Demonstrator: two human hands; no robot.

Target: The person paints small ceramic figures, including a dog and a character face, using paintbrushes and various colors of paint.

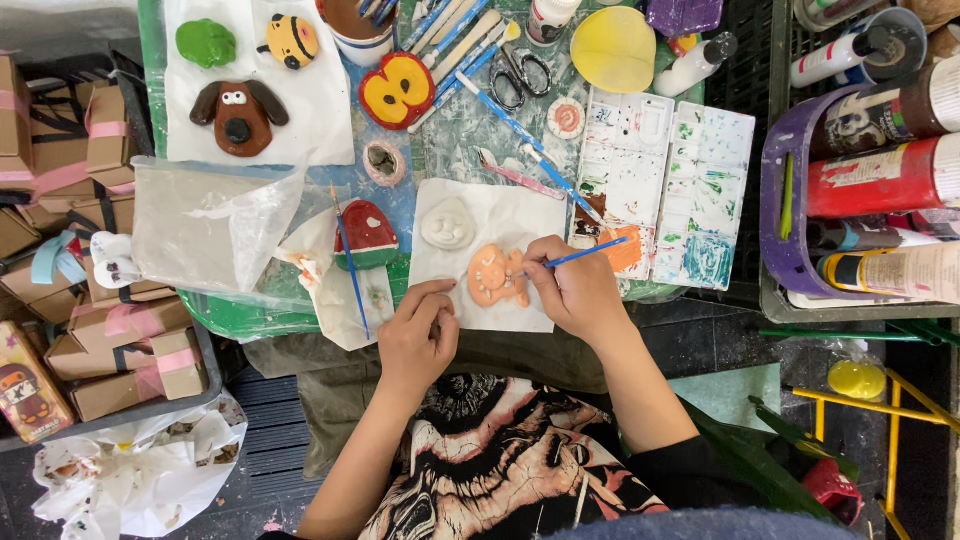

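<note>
My right hand grips a thin blue paintbrush whose tip touches an orange-painted clay figure. The figure lies on a white paper sheet, below an unpainted white clay face. My left hand rests with curled fingers on the sheet's lower left edge, holding nothing. Right of the sheet lie white paint palettes smeared with orange, green and blue.
Painted clay pieces lie about: a brown dog, a green blob, a yellow bee, a red-and-yellow piece, a red-and-green piece. Brushes and scissors lie behind. Paint bottles fill crates at the right; cardboard boxes at the left.
</note>
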